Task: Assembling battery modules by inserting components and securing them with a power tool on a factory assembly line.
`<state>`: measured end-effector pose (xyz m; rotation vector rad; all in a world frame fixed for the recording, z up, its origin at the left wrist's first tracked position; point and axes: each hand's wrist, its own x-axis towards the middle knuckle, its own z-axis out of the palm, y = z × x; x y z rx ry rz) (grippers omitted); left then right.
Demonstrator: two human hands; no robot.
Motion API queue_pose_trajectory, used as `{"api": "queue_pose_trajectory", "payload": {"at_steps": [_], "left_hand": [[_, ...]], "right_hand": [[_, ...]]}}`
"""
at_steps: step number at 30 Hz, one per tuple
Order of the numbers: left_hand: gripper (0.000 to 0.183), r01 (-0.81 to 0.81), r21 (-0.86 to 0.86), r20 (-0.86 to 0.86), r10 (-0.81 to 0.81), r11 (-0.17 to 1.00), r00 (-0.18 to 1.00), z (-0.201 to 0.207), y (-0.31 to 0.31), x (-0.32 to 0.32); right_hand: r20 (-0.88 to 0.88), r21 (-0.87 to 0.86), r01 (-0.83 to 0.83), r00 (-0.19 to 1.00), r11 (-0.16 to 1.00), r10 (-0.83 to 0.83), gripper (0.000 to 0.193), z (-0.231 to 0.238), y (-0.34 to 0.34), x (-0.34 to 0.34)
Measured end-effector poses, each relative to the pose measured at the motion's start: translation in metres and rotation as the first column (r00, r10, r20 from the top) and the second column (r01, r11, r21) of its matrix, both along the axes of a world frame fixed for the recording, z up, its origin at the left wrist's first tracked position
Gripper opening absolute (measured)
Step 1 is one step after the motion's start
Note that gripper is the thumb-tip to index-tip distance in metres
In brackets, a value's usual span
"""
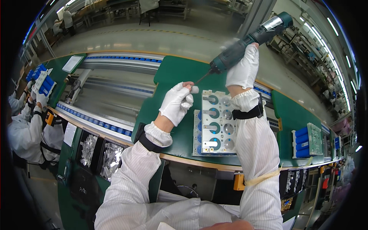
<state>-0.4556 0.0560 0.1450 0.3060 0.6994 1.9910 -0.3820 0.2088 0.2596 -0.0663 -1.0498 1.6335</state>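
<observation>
My right hand (243, 71) grips the power screwdriver (251, 42); my left hand (175, 102) pinches a small pale piece (194, 89) at its bit (203, 78), apparently preparing it. Between my forearms, the battery module (213, 122) sits on the green bench (178, 140); fastening would want the bit upright.

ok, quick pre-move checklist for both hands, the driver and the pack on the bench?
1. Right hand wrapped around the driver: ok.
2. Left hand clear of the bit: not ok, fingertips are right by its tip.
3. Left hand's hold on the small pale piece: cannot tell; it sits at the fingertips.
4. Bit over the white-topped pack: not ok, it points toward the left hand.
5. Pack resting on the green bench: ok.
6. Metal strips on the pack: ok, four visible.
</observation>
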Motion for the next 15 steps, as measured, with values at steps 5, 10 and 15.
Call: {"api": "queue_pose_trajectory", "payload": {"at_steps": [5,10,15], "left_hand": [[0.017,-0.023,-0.073,-0.007,0.023,0.997,1.000,0.0034,0.0003,0.0010],[0.015,0.016,-0.077,0.020,-0.014,0.997,1.000,0.0010,0.0017,0.0027],[0.014,0.091,-0.053,-0.025,-0.092,0.994,0.995,0.0005,0.0002,0.0053]], "right_hand": [[-0.002,0.041,-0.045,0.999,0.998,0.045,0.041,0.0003,-0.0078,-0.0017],[0.046,0.071,-0.108,0.993,0.992,0.105,0.040,-0.0051,-0.0044,-0.0016],[0.038,0.091,-0.209,0.978,0.974,0.206,0.041,-0.0032,-0.0013,0.0013]]}}
